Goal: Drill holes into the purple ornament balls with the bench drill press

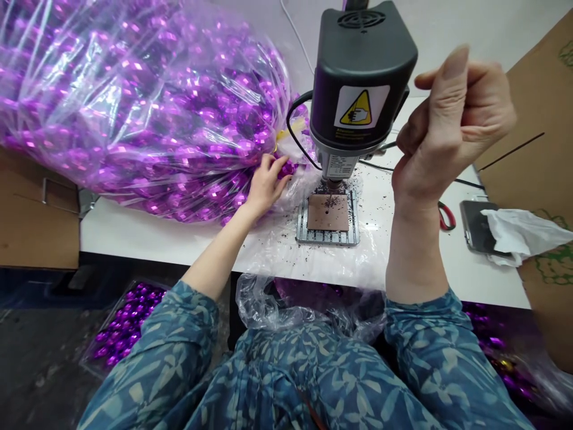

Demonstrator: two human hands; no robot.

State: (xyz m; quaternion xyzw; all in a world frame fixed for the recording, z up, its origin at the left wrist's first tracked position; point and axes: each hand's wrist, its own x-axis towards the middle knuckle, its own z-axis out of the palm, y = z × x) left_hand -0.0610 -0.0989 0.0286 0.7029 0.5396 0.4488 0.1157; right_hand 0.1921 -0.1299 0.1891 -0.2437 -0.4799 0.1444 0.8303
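At the mouth of a large clear plastic bag [179, 119] full of shiny purple faceted balls, my left hand [265, 184] curls its thumb and fingers round a purple ball [285, 168]. My right hand [441, 122] is raised on the right side of a black bench drill press [362, 60], closed round its feed lever [388, 145]; the grip is hidden inside the fingers. Below the drill head, a brown square plate [317, 216] with a dark hole lies on the slotted metal base [329, 238]. No ball shows on the plate.
Dark shavings litter the white table [474, 278] around the base. Red-handled scissors [447, 216], a dark phone [477, 224] and a white tissue [528, 233] lie at right. Cardboard boxes [36, 221] flank the table. A tray of purple balls [120, 322] sits below left; clear plastic [264, 304] covers my lap.
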